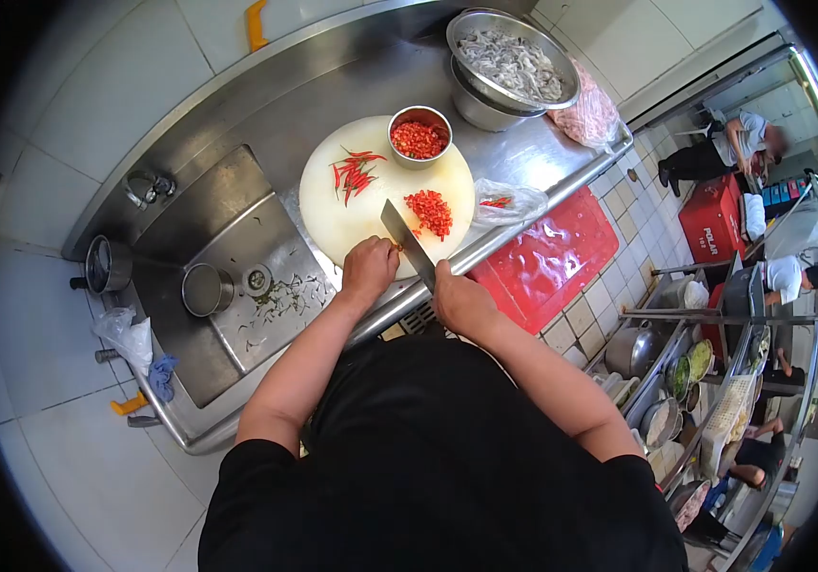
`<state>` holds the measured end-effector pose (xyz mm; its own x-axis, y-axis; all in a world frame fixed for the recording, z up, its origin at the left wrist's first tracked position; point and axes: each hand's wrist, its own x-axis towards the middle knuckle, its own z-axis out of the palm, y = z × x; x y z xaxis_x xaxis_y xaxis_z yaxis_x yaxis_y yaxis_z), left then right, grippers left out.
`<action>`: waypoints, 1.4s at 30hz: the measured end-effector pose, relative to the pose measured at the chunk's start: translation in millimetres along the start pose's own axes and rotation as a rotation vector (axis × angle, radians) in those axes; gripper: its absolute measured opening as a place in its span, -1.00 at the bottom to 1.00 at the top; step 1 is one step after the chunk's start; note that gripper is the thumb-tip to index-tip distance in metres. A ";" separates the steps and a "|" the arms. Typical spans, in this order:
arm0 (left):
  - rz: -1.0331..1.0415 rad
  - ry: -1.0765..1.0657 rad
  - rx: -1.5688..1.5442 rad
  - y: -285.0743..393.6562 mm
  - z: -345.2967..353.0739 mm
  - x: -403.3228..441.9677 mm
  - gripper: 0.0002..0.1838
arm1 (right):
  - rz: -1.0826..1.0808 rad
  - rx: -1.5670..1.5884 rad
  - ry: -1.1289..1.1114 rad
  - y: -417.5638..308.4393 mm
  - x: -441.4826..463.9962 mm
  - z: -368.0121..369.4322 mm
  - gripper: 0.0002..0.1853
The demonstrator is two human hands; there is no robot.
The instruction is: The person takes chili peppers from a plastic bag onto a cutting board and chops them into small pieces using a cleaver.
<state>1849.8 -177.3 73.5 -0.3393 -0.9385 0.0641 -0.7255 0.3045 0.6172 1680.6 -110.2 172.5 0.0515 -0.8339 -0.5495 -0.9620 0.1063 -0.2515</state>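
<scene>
My right hand (462, 302) grips the handle of a cleaver (403, 236), its broad blade resting on the round white cutting board (328, 224). My left hand (371, 270) is closed at the board's near edge, fingertips curled left of the blade. A small reddish-orange bit shows there, apparently the end of a chilli mostly hidden by the fingers. Right of the blade lies a pile of chopped red chilli (430, 214). Whole red chillies (356, 175) lie loosely at the board's upper left. A steel bowl (419, 162) of chopped chilli stands at its far edge.
A plastic bag (512, 204) with red chillies lies right of the board. Behind it stand a colander (562, 88) of greyish seafood-like pieces and a bag of pink contents (588, 112). The sink (237, 329) is left; a red mat (554, 262) lies right. Other people work among shelves far right.
</scene>
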 end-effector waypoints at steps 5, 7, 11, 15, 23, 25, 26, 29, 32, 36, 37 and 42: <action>0.045 0.006 -0.018 -3.7 0.4 0.6 -0.82 | -0.045 0.015 -0.036 -8.2 7.0 -30.4 -0.78; 0.050 0.003 -0.049 -5.4 0.4 -0.4 -0.82 | -0.002 0.021 -0.021 -10.0 0.7 -23.8 -0.77; 0.073 0.001 -0.027 -4.2 0.1 0.7 -0.84 | 0.020 0.057 -0.018 -3.7 -1.4 -1.5 -0.78; 0.148 -0.012 0.035 -4.0 -4.9 1.5 -0.87 | -0.064 0.028 -0.019 -6.1 7.1 -31.9 -0.77; 0.244 -0.010 0.034 -10.8 -4.8 5.3 -0.90 | 0.033 0.097 0.024 4.2 -4.8 2.0 -0.78; 0.272 -0.040 0.080 -17.9 -9.6 0.5 -0.90 | -0.034 0.024 0.057 6.0 -5.5 -11.3 -0.78; 0.262 -0.020 0.138 -17.8 -10.1 2.7 -0.90 | -0.097 0.051 0.130 14.3 -0.1 -4.8 -0.79; 0.212 -0.012 0.180 -29.3 -29.8 -7.8 -0.87 | -0.182 0.068 0.202 22.1 -6.9 2.3 -0.78; 0.020 0.101 0.274 -64.2 -57.5 -32.3 -0.92 | -0.169 0.147 0.188 29.6 -15.4 9.8 -0.75; -0.219 0.142 0.228 -125.1 -84.0 -69.3 -0.88 | -0.097 0.203 0.215 38.7 -11.0 15.0 -0.72; -0.215 0.141 0.235 -130.0 -88.1 -68.0 -0.88 | -0.066 0.220 0.235 38.6 -9.3 12.7 -0.72; -0.299 0.228 -0.059 -121.7 -88.3 -17.1 -0.79 | -0.069 0.183 0.222 39.7 3.7 23.1 -0.72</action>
<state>1996.8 -212.8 66.6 0.0286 -0.9987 0.0432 -0.7344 0.0083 0.6786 1648.8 -96.6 142.1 0.0355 -0.9385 -0.3435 -0.8927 0.1247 -0.4330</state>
